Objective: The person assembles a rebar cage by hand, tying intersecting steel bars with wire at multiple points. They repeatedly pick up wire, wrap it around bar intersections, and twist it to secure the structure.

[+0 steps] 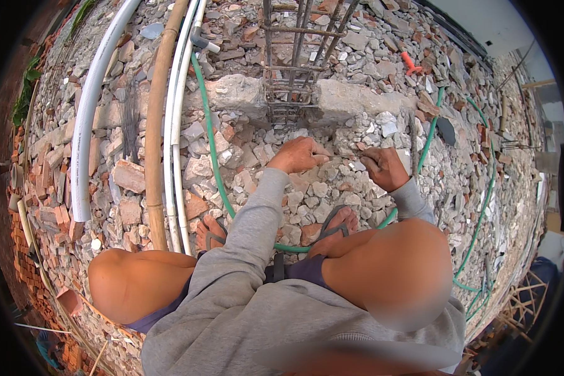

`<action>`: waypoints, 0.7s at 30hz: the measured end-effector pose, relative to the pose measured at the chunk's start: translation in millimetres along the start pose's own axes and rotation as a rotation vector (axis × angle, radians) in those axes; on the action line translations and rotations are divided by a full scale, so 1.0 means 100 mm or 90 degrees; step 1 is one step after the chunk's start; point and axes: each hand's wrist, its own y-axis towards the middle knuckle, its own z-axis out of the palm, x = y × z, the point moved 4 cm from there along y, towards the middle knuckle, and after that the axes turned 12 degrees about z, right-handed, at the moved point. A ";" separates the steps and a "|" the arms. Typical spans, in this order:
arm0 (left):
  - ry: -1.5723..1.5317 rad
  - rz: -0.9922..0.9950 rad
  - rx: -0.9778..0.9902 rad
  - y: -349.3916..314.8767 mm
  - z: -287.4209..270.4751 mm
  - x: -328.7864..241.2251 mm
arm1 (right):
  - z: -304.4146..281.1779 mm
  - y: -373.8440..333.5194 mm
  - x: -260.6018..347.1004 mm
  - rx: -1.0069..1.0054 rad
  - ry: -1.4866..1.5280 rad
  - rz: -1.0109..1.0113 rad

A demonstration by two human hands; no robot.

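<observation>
Both my arms, in grey sleeves, reach forward over broken concrete and brick rubble (pixel 307 197). My left hand (pixel 297 155) is closed, its fingers curled and the tips toward my right hand. My right hand (pixel 385 168) is closed in a fist a short way to the right. Whatever either hand holds, if anything, is too small or hidden to make out. Just beyond them stands a rusty steel rebar cage (pixel 289 94), set in a gap in the low concrete beam (pixel 363 100). Small stones lie between and below my hands.
To my left lie a bamboo pole (pixel 156 125), thin white pipes (pixel 174 138) and a thick grey-white pipe (pixel 91 119). A green hose (pixel 210 131) loops around my sandalled feet (pixel 338 222). An orange-red object (pixel 411 62) lies on the rubble at the far right.
</observation>
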 end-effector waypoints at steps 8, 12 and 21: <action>-0.020 0.149 -0.241 0.11 0.16 -0.20 | 0.35 0.19 0.02 -0.112 -0.064 -0.026; -0.025 0.177 -0.288 0.12 0.17 -0.10 | 0.39 0.15 -0.01 -0.065 0.153 -0.013; -0.273 0.041 -0.525 0.09 0.23 0.21 | 0.00 0.48 -0.48 -0.325 0.005 0.050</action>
